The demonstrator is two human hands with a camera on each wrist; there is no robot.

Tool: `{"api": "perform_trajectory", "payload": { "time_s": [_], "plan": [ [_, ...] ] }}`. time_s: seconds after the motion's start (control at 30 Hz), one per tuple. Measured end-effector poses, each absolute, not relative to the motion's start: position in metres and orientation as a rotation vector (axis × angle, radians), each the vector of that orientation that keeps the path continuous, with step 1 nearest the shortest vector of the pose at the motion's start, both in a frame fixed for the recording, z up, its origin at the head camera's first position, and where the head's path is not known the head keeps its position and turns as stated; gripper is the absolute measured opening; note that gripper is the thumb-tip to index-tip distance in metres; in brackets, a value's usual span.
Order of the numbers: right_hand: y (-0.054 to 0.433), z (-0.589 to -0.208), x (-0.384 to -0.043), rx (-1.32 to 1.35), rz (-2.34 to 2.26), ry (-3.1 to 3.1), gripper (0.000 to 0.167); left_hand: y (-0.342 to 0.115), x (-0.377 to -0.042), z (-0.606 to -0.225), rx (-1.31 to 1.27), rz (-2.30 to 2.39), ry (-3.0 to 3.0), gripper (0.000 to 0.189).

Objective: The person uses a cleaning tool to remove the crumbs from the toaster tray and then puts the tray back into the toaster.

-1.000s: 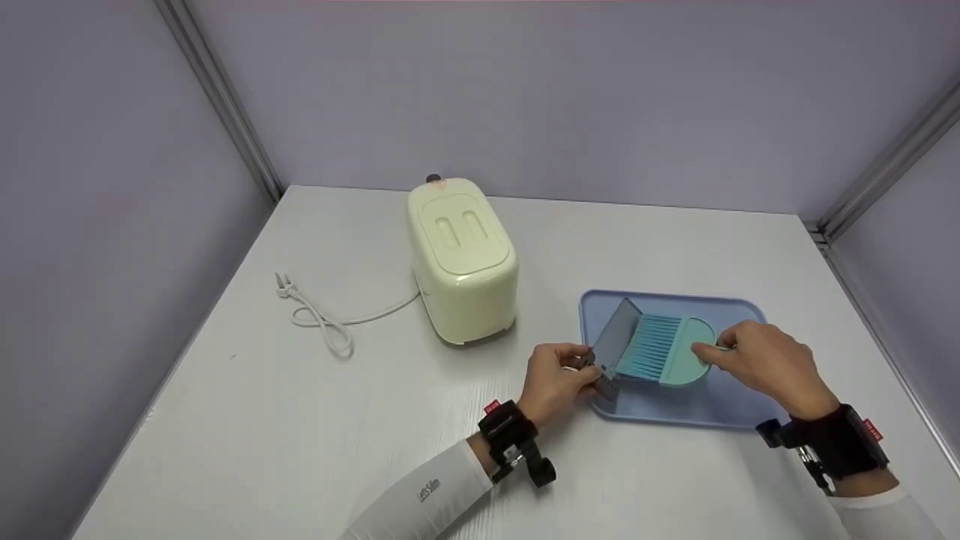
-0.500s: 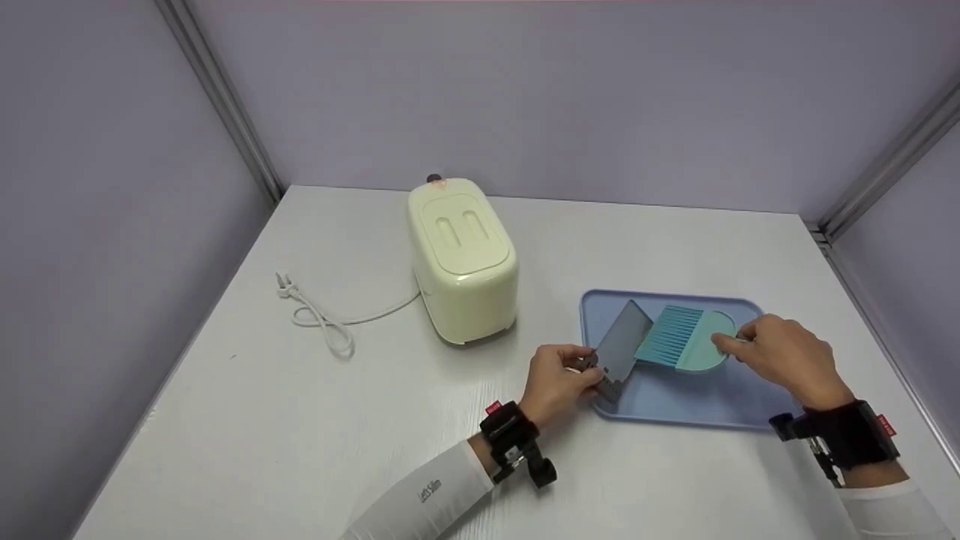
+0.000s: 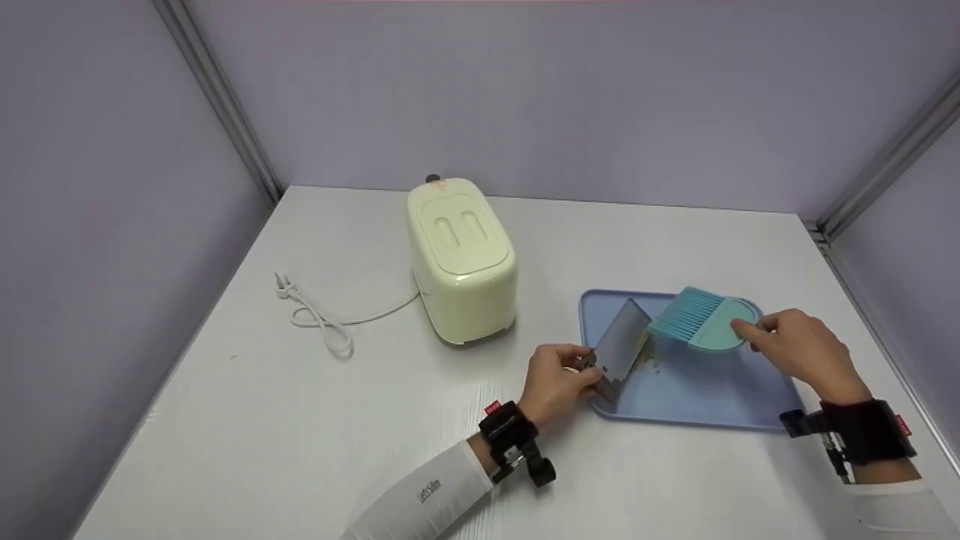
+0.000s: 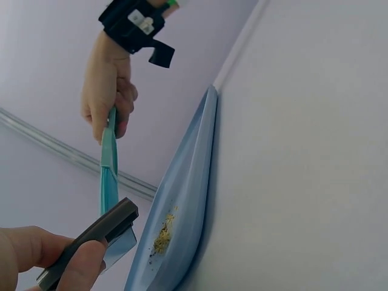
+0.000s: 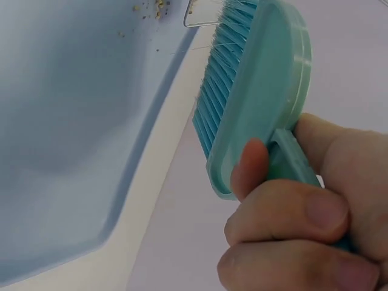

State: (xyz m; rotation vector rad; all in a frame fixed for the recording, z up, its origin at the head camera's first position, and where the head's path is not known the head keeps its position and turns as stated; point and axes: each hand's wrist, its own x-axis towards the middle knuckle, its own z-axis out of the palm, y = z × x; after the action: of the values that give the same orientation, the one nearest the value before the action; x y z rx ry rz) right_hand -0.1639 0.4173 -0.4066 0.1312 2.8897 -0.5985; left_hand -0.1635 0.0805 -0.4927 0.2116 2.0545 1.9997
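My left hand [image 3: 556,381] pinches a thin grey crumb tray [image 3: 621,343] by its dark end, between thumb and fingers. The sheet is tilted over the left part of a blue tray [image 3: 712,401]. Yellowish crumbs [image 4: 162,239] lie on the blue tray below it. In my right hand [image 3: 808,354] I grip a teal brush [image 3: 709,324] by its handle, above the blue tray. The bristles [image 5: 221,79] point left, close to the sheet's upper right edge; whether they touch it I cannot tell.
A cream toaster [image 3: 472,300] with a lid on top stands left of the blue tray. Its white cord [image 3: 375,316] lies on the white table, ending in an unplugged plug [image 3: 285,286]. Walls [image 3: 562,105] rise behind and at both sides.
My right hand has drawn the brush right and away, from across the sheet to beyond its edge. Crumbs now show on the blue tray. The left hand has stayed nearly still.
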Motion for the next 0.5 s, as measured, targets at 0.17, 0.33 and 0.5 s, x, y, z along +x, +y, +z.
{"api": "perform_trajectory", "payload": {
  "time_s": [0.17,0.33,0.5],
  "plan": [
    [0.408,-0.407,-0.169,0.105,-0.64,2.891,0.07,0.081,-0.164,-0.491,0.191,1.993,2.056,0.03],
    [0.393,-0.409,-0.173,0.076,-0.676,2.899,0.067,0.081,-0.162,-0.49,0.186,1.993,2.048,0.029],
    [0.383,-0.414,-0.177,0.057,-0.72,2.923,0.064,0.082,-0.163,-0.49,0.178,1.993,2.049,0.028]
  ]
}}
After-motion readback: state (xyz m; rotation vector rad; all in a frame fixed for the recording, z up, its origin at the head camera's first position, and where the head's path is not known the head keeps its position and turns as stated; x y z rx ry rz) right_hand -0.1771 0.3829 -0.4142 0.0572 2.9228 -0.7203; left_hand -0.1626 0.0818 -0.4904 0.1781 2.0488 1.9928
